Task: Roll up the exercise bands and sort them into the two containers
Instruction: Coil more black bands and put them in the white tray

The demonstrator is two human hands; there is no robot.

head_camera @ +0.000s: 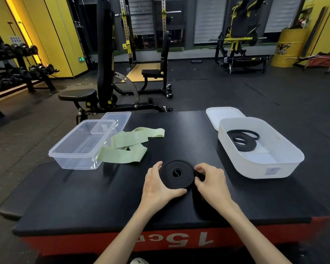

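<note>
Lying flat at lower centre of the frame: one black band point(176, 174), wound into a tight coil, on the black platform top point(84, 197). The left hand point(158, 184) is cupping the coil's left edge, fingers curling over the far rim and thumb running along the near rim. The right hand point(210, 182) is pinching the band's outer end against the coil's right edge, fingers bent.

Sitting at right of the frame: a white container point(286, 155), holding a second black band point(243, 140), loosely coiled on its floor. A white lid point(221, 113) is lying just behind it; whether the two are touching I cannot tell.

Sitting at left: a clear container point(78, 147), with a clear lid point(115, 121) overlapping its far corner.

Lying between the clear container and the coil: pale green bands point(126, 149), unrolled and overlapping, one end touching the clear container's right wall.
</note>
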